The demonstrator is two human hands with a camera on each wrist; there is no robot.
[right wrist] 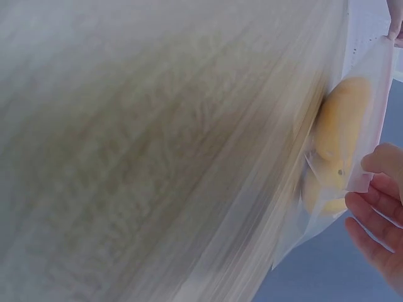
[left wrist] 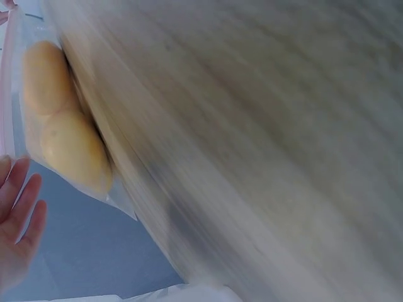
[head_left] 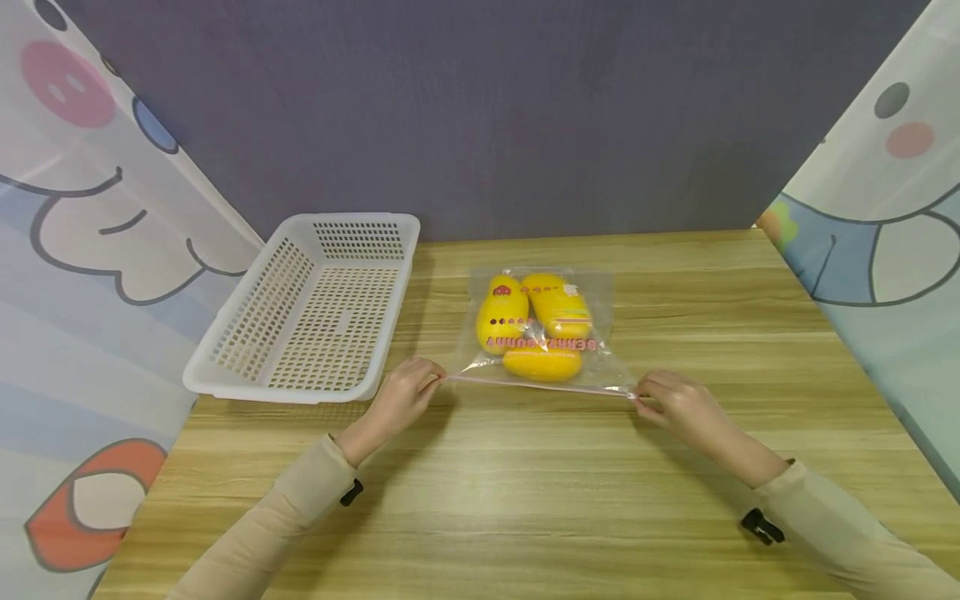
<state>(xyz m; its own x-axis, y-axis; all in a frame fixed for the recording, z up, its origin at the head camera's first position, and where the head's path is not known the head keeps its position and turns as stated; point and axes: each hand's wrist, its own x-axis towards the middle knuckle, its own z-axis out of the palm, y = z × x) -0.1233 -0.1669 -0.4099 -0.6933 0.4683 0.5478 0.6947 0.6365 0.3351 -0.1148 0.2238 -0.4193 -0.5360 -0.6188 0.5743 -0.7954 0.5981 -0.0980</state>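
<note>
A clear zip bag (head_left: 600, 358) with pink printing lies on the table, its pink zip edge stretched toward me between both hands. Inside are three yellow mangoes: one upright at the left (head_left: 495, 317), one slanted at the right (head_left: 567, 317) and one lying crosswise (head_left: 543, 364) near the zip edge. My left hand (head_left: 408, 389) pinches the left end of that edge; in the left wrist view the other fingers (left wrist: 25, 214) are spread. My right hand (head_left: 678, 406) pinches the right end, with thumb and forefinger on the bag's corner (right wrist: 360, 182) in the right wrist view.
A white perforated plastic basket (head_left: 375, 367) stands left of the bag, close to my left hand. The wood-grain table (head_left: 525, 500) ends at a dark grey panel (head_left: 487, 125) at the back. Cartoon-printed cloth (head_left: 90, 333) hangs along both sides.
</note>
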